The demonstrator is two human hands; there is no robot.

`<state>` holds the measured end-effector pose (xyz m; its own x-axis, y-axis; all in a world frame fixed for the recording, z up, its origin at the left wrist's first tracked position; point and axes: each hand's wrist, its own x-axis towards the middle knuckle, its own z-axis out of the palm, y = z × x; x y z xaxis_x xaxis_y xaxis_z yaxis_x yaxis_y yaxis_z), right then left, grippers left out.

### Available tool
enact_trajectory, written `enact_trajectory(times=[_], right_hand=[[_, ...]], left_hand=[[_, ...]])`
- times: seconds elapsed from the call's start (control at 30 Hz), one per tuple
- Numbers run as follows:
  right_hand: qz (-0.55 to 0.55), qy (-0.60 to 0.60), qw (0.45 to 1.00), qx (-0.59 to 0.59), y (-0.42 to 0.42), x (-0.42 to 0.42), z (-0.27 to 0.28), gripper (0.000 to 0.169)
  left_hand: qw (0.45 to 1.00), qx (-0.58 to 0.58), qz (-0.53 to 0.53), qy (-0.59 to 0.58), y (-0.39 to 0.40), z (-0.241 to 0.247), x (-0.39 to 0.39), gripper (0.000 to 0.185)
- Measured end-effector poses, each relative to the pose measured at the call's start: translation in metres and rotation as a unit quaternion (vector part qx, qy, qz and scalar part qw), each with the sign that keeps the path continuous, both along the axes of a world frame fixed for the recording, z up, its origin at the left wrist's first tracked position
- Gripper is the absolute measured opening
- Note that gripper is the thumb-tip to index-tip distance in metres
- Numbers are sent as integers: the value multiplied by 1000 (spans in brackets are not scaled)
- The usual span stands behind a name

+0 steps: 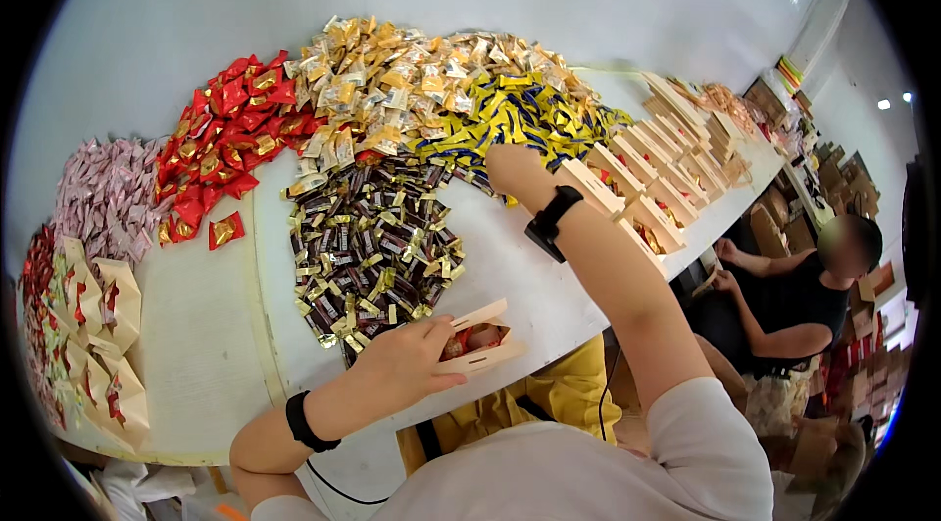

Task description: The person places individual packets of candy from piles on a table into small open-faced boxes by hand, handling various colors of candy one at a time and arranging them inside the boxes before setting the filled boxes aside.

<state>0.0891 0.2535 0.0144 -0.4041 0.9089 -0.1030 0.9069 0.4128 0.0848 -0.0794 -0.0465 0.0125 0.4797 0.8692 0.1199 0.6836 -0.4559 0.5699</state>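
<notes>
My left hand (408, 366), with a black band on the wrist, grips a small open cream box (481, 359) near the table's front edge. Red-wrapped pieces show inside the box. My right hand (511, 162) reaches to the near edge of the pile of yellow and blue wrapped candies (526, 113); its fingers are hidden, so whether it holds anything cannot be told. Between the hands lies a pile of dark brown candies with gold ends (375, 249). Behind it are cream and gold packets (390, 80).
Red packets (213, 139) and pale pink packets (110, 190) are heaped at the left. Filled open boxes stand at the far left (121, 300) and in rows at the right (654, 175). A seated person (798, 297) in black handles something beyond the table's right edge.
</notes>
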Motion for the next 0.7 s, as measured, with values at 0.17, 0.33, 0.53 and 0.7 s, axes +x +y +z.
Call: enact_trajectory(times=[0.17, 0.33, 0.53, 0.7], right_hand=[[-92, 14, 996, -10, 17, -1, -30, 17], [-21, 37, 999, 15, 24, 5, -30, 13], [124, 118, 985, 31, 22, -1, -39, 16], [150, 130, 979, 44, 10, -2, -58, 17]], left_hand=[[1000, -4, -6, -7, 2, -2, 0, 65], [1000, -19, 18, -13, 2, -2, -2, 66], [996, 12, 83, -42, 10, -12, -2, 69], [994, -20, 93, -49, 14, -8, -4, 68]])
